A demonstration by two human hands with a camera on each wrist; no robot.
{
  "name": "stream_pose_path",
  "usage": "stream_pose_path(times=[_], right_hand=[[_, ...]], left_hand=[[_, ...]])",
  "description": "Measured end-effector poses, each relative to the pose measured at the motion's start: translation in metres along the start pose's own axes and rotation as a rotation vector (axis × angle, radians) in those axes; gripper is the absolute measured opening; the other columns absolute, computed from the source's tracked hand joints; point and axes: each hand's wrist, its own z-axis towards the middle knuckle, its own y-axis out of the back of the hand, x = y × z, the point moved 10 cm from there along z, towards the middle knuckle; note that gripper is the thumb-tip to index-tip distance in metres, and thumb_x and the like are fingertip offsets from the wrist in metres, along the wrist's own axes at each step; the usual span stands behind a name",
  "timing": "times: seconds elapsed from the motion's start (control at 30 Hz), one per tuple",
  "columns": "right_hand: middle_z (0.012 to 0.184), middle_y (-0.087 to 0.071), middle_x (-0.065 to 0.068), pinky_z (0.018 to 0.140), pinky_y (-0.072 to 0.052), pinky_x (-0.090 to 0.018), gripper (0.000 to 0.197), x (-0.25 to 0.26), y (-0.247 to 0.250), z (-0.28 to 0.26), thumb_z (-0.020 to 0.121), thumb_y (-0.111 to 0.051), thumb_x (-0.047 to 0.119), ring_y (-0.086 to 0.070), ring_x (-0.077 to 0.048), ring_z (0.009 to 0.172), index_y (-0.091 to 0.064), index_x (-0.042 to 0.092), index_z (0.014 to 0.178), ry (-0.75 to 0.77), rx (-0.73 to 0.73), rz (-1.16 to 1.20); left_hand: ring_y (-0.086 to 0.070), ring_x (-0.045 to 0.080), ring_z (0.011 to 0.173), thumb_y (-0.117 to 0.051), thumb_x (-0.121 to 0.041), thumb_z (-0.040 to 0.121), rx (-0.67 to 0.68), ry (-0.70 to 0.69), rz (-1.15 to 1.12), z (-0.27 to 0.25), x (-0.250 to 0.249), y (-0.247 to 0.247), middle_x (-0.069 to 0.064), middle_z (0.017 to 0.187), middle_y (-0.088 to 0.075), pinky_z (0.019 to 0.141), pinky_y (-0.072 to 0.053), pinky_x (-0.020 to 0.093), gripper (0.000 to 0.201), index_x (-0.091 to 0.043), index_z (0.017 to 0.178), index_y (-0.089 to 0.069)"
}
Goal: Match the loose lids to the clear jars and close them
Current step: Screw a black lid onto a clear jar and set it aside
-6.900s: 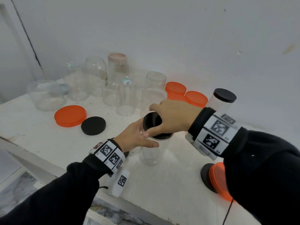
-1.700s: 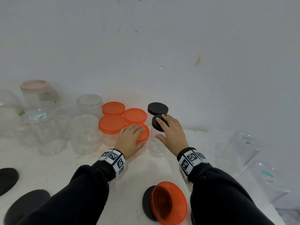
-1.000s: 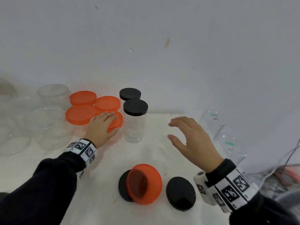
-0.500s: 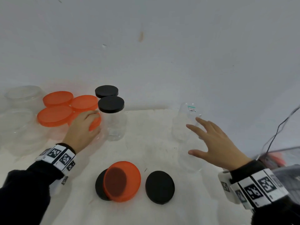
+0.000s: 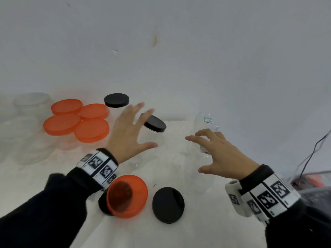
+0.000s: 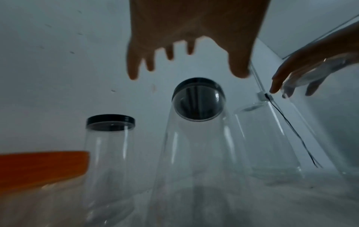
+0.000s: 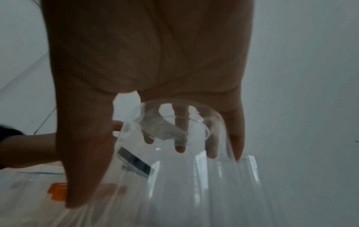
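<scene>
My left hand [image 5: 133, 134] is open with its fingers spread beside and over the near black-lidded jar [image 5: 155, 124], whose lid looks tilted. I cannot tell whether they touch. The left wrist view shows that jar [image 6: 198, 99] just below my left fingertips [image 6: 134, 73]. My right hand [image 5: 207, 154] hovers with spread, curved fingers over the mouth of an open clear jar [image 5: 202, 176]. In the right wrist view the thumb and fingers surround its rim [image 7: 174, 121] without closing. An orange lid [image 5: 127, 196] leans on a black lid [image 5: 103, 205]. Another black lid [image 5: 168, 204] lies beside them.
Several orange-lidded jars [image 5: 91, 130] stand at the left, with a second black-lidded jar [image 5: 116, 100] behind. A labelled open clear jar [image 5: 206, 120] stands by the wall. More clear jars [image 5: 30, 102] crowd the far left. A black cable [image 5: 311, 153] hangs at the right edge.
My left hand has left the orange-lidded jar and moved right to the black-lidded jar. My right hand has come in over the open clear jar. The view has shifted left.
</scene>
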Motion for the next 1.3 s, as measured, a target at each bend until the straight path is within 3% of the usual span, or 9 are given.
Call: stream_pose_path(times=[0.1,0.17,0.23,0.4,0.53,0.63,0.8,0.93,1.3], right_hand=[[0.140,-0.024,0.013,0.094,-0.040,-0.029,0.083,0.006,-0.002,0.002,0.073,-0.073,0.038,-0.026,-0.015,0.123,-0.024,0.048,0.140,0.030,0.016,-0.007],[0.140,-0.024,0.013,0.095,-0.040,-0.031,0.081,0.006,-0.003,0.001,0.073,-0.072,0.039,-0.026,-0.015,0.124,-0.026,0.047,0.139,0.043,0.016,-0.007],[0.140,-0.024,0.012,0.095,-0.041,-0.031,0.080,0.006,-0.004,0.000,0.073,-0.072,0.040,-0.026,-0.014,0.124,-0.026,0.047,0.139,0.049,0.020,-0.003],[0.140,-0.024,0.012,0.092,-0.042,-0.030,0.078,0.002,-0.004,-0.002,0.073,-0.072,0.040,-0.027,-0.014,0.123,-0.029,0.046,0.138,0.047,0.010,0.004],[0.140,-0.024,0.013,0.093,-0.042,-0.031,0.078,0.003,-0.004,-0.002,0.073,-0.072,0.041,-0.027,-0.013,0.123,-0.029,0.046,0.138,0.053,0.007,0.006],[0.140,-0.025,0.014,0.094,-0.042,-0.032,0.078,0.003,-0.004,-0.002,0.073,-0.072,0.040,-0.027,-0.013,0.124,-0.030,0.046,0.138,0.054,0.003,0.020],[0.140,-0.024,0.014,0.094,-0.041,-0.030,0.078,0.003,-0.004,-0.001,0.073,-0.072,0.040,-0.026,-0.013,0.124,-0.030,0.046,0.138,0.057,-0.003,0.013],[0.140,-0.024,0.014,0.095,-0.041,-0.029,0.077,0.004,-0.004,0.000,0.073,-0.072,0.041,-0.026,-0.013,0.125,-0.031,0.045,0.137,0.062,-0.007,0.003],[0.138,-0.025,0.012,0.083,-0.040,-0.024,0.075,0.011,0.010,0.004,0.068,-0.077,0.046,-0.032,-0.015,0.120,-0.038,0.037,0.131,0.079,-0.136,-0.010]], left_hand=[[-0.033,0.030,0.128,-0.070,-0.051,0.072,0.166,-0.006,-0.090,0.010,-0.010,-0.037,0.004,0.147,-0.024,0.094,-0.045,0.051,0.071,-0.040,0.129,-0.029],[-0.038,0.027,0.120,-0.076,-0.035,0.073,0.126,0.017,-0.146,0.013,-0.009,-0.039,0.004,0.139,-0.029,0.089,-0.048,0.047,0.066,-0.041,0.121,-0.030],[-0.041,0.027,0.115,-0.076,-0.030,0.073,0.085,0.001,-0.147,0.013,-0.011,-0.036,0.005,0.136,-0.032,0.087,-0.049,0.045,0.065,-0.039,0.118,-0.030],[-0.042,0.027,0.113,-0.078,-0.029,0.072,0.036,0.003,-0.146,0.008,-0.008,-0.032,0.007,0.134,-0.034,0.085,-0.049,0.041,0.064,-0.034,0.118,-0.035],[-0.043,0.027,0.113,-0.080,-0.026,0.068,0.010,0.036,-0.155,0.009,-0.003,-0.027,0.008,0.131,-0.035,0.090,-0.046,0.039,0.061,-0.018,0.120,-0.050],[-0.044,0.027,0.110,-0.084,-0.022,0.064,-0.026,0.079,-0.156,0.012,0.010,-0.020,0.010,0.127,-0.036,0.094,-0.043,0.037,0.060,-0.013,0.114,-0.053],[-0.042,0.022,0.102,-0.086,-0.014,0.060,-0.118,0.219,-0.203,0.015,0.049,-0.007,0.011,0.122,-0.035,0.095,-0.040,0.033,0.057,-0.009,0.106,-0.052],[-0.044,0.027,0.104,-0.085,-0.011,0.061,-0.189,0.276,-0.217,0.013,0.075,0.001,0.014,0.119,-0.035,0.098,-0.040,0.034,0.055,-0.008,0.104,-0.050],[-0.040,0.034,0.110,-0.085,-0.015,0.060,-0.183,0.337,-0.101,0.002,0.096,-0.002,0.018,0.119,-0.039,0.095,-0.039,0.041,0.057,-0.007,0.105,-0.051]])
